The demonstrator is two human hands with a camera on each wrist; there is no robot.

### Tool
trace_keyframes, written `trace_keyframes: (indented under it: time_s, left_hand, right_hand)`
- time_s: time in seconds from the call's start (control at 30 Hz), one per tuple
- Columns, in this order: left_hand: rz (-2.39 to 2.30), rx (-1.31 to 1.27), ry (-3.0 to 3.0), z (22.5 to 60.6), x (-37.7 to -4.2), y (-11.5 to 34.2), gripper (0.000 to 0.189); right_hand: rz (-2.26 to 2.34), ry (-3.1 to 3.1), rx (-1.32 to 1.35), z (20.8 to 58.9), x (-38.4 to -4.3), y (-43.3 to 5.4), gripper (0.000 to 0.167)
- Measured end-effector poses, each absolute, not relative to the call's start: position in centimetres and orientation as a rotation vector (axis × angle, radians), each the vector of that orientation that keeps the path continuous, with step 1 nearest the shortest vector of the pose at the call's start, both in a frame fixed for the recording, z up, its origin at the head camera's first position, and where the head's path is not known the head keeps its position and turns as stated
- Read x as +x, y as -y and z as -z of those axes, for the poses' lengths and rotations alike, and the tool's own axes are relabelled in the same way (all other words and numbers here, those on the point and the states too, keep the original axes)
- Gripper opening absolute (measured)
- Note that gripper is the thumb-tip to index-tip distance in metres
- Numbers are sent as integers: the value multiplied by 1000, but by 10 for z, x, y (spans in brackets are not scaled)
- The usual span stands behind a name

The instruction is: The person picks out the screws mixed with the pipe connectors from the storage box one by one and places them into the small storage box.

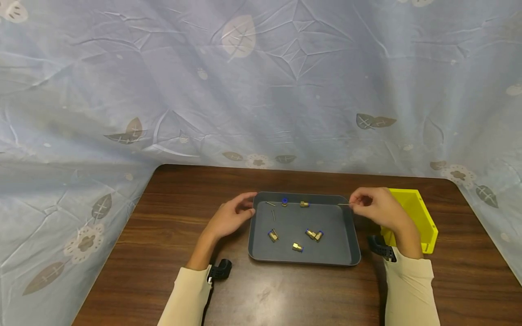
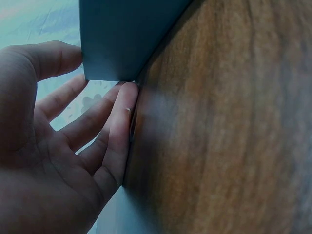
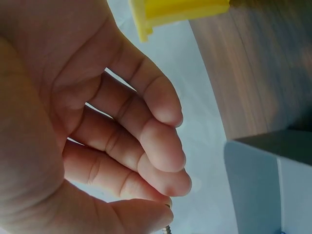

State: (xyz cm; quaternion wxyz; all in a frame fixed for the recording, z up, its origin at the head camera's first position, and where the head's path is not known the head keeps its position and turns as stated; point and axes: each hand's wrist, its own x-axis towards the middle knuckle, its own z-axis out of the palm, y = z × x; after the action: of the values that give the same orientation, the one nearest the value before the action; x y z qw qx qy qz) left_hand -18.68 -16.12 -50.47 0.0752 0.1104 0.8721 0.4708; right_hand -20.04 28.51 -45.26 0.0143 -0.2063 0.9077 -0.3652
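A grey tray (image 1: 334,226) lies on the table, holding several brass push-in fittings (image 1: 297,247) with blue collars and a few thin screws (image 1: 273,215). My left hand (image 1: 229,218) is at the tray's left wall, its fingers loosely spread; in the left wrist view the thumb and fingertips touch the tray's corner (image 2: 126,44). Over the tray's right rim, my right hand (image 1: 379,207) pinches a screw (image 1: 343,204) between thumb and index finger. Only the screw's threaded end (image 3: 167,229) shows in the right wrist view, and its head is hidden by the fingertips.
A yellow bin (image 1: 428,226) stands right of the tray, partly behind my right hand and forearm. The brown wooden table (image 1: 163,253) has rounded far corners. A patterned pale-blue cloth (image 1: 261,90) hangs behind it. Each wrist carries a small black camera mount (image 1: 220,270).
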Motion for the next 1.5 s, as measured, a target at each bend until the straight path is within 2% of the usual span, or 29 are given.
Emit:
trace_keyframes:
  time_s: [0.37, 0.77, 1.13, 1.5]
  left_hand:
    - [-1458, 425, -2623, 512, -190, 166, 53]
    - [-1417, 351, -2615, 502, -187, 161, 53]
    - [-1423, 355, -2615, 500, -186, 161, 53]
    - [-1402, 335, -2619, 502, -185, 161, 54]
  right_hand:
    - [1191, -2882, -639, 450, -195, -301, 9]
    - [1206, -2937, -517, 448, -188, -318, 6]
    - [1239, -2984, -550, 446, -184, -329, 5]
    - [1188, -3068, -397, 448, -173, -353, 3]
